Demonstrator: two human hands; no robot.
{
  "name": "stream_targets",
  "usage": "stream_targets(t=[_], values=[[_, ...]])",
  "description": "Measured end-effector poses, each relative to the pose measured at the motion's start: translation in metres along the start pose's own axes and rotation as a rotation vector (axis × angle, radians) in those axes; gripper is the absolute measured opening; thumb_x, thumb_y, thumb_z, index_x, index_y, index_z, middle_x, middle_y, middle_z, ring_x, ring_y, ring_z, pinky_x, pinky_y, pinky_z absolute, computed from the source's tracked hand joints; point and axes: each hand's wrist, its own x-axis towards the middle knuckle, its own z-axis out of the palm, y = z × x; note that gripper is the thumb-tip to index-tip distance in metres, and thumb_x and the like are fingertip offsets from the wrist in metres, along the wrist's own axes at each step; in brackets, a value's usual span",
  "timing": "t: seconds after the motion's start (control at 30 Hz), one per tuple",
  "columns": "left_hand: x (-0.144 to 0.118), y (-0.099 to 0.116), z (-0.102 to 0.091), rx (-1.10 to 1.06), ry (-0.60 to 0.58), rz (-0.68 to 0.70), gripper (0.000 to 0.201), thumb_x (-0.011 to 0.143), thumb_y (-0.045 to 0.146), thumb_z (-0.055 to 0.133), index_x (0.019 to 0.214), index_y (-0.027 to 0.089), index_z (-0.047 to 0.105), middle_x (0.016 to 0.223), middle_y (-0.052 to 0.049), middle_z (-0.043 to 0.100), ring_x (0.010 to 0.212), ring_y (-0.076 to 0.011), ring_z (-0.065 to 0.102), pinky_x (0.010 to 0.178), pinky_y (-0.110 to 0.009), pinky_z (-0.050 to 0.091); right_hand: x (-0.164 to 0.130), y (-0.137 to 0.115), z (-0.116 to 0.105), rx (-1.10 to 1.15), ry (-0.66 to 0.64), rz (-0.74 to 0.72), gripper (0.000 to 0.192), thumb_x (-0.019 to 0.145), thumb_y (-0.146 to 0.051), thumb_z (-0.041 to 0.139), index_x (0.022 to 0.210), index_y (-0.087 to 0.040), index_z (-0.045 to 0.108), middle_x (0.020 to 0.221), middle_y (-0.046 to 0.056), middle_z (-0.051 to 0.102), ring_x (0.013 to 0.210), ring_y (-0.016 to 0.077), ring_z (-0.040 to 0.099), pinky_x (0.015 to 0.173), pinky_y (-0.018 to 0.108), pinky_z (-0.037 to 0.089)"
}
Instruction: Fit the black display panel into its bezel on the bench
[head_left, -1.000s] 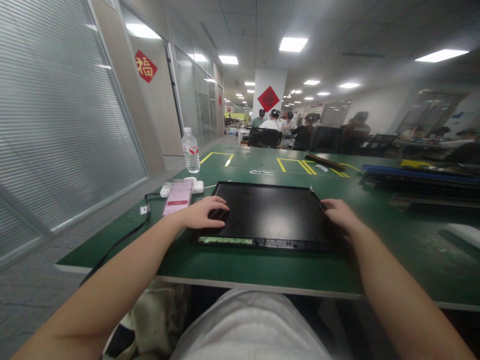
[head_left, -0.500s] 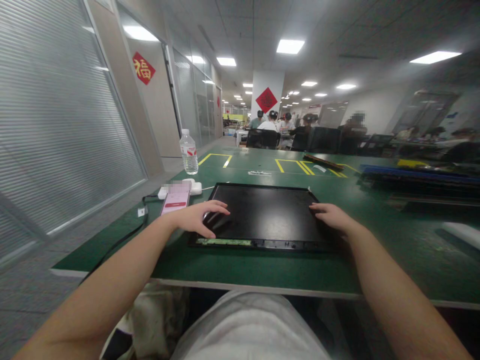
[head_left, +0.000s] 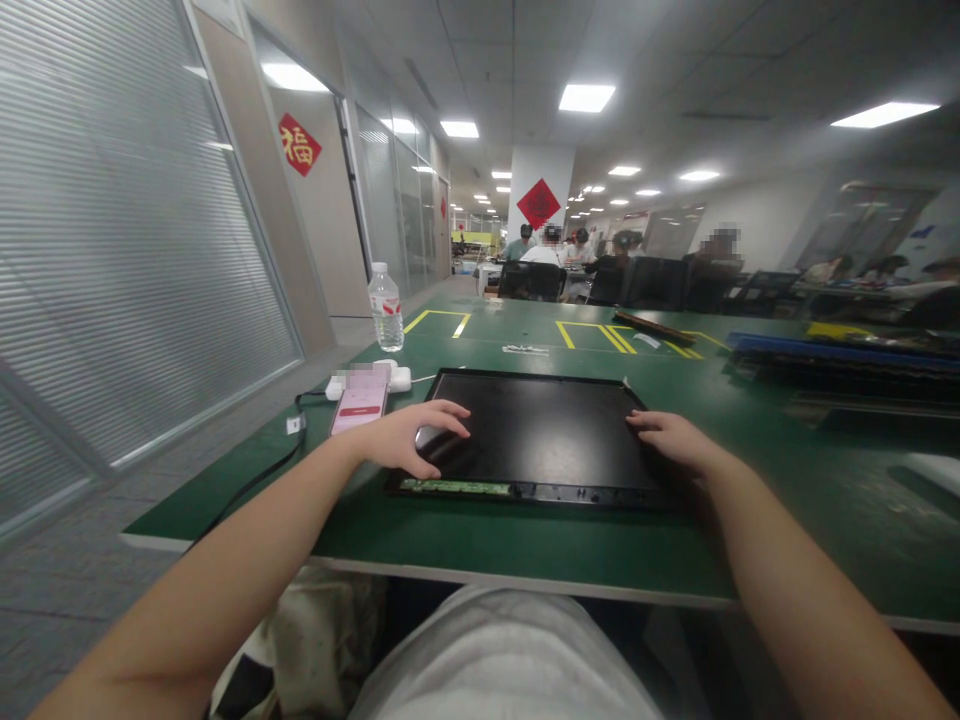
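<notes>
Glass partition [head_left: 401, 190] stands left of the green surface [head_left: 540, 555]. Near the left edge is a bottle [head_left: 388, 315]. The left hand [head_left: 401, 440] keeps its grip apart at the black panel [head_left: 551, 425], near the front edge. The right hand [head_left: 679, 440] reaches further inward than before; its grip, I cannot tell.

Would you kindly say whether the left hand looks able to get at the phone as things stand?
Probably yes: the phone lies near the left hand with nothing visible between them, though the hand, spread partly over the black panel, would have to draw back.
</notes>
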Motion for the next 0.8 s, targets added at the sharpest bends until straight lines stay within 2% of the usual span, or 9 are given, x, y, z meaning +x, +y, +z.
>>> stream_targets(t=[0.3,0.4,0.5,0.67,0.8], values=[[0.001,0.003,0.002,0.001,0.001,-0.002,0.057,0.064,0.019,0.079,0.12,0.023,0.068,0.146,-0.009,0.052,0.13,-0.028,0.054,0.111,-0.038,0.04,0.0,0.001,0.0,0.025,-0.001,0.0,0.04,0.079,-0.01,0.059,0.116,-0.016,0.076,0.139,0.011,0.06,0.133,0.0256,0.052,0.118,0.037,0.03],[0.0,0.0,0.002,0.016,-0.009,-0.028,0.055,0.068,0.026,0.08,0.121,0.024,0.068,0.144,-0.009,0.054,0.129,-0.0277,0.055,0.111,-0.038,0.04,0.0,0.0,0.0,0.011,-0.007,-0.004,0.04,0.079,-0.01,0.059,0.115,-0.016,0.076,0.139,0.011,0.06,0.134,0.0253,0.052,0.118,0.036,0.03],[0.001,-0.004,0.005,0.078,0.002,-0.105,0.043,0.078,0.04,0.074,0.118,0.023,0.07,0.14,-0.011,0.056,0.127,-0.0277,0.056,0.111,-0.04,0.04,0.0,-0.001,0.0,0.01,0.008,0.001,0.039,0.079,-0.01,0.058,0.112,-0.017,0.077,0.138,0.01,0.061,0.132,0.0245,0.054,0.117,0.035,0.031],[0.006,-0.019,0.011,0.23,0.171,-0.25,0.037,0.089,0.04,0.057,0.115,0.018,0.071,0.133,-0.015,0.06,0.125,-0.0296,0.056,0.11,-0.045,0.041,0.0,0.0,-0.002,-0.012,0.045,0.031,0.032,0.079,-0.014,0.058,0.102,-0.019,0.079,0.132,0.008,0.066,0.125,0.0249,0.059,0.112,0.034,0.038],[0.008,-0.032,0.015,0.346,0.262,-0.396,0.038,0.088,0.032,0.053,0.114,0.014,0.072,0.127,-0.017,0.062,0.122,-0.0311,0.056,0.111,-0.045,0.041,0.002,0.002,-0.004,-0.047,0.085,0.092,0.036,0.079,-0.018,0.058,0.11,-0.019,0.076,0.122,0.009,0.07,0.114,0.025,0.065,0.102,0.033,0.046]])
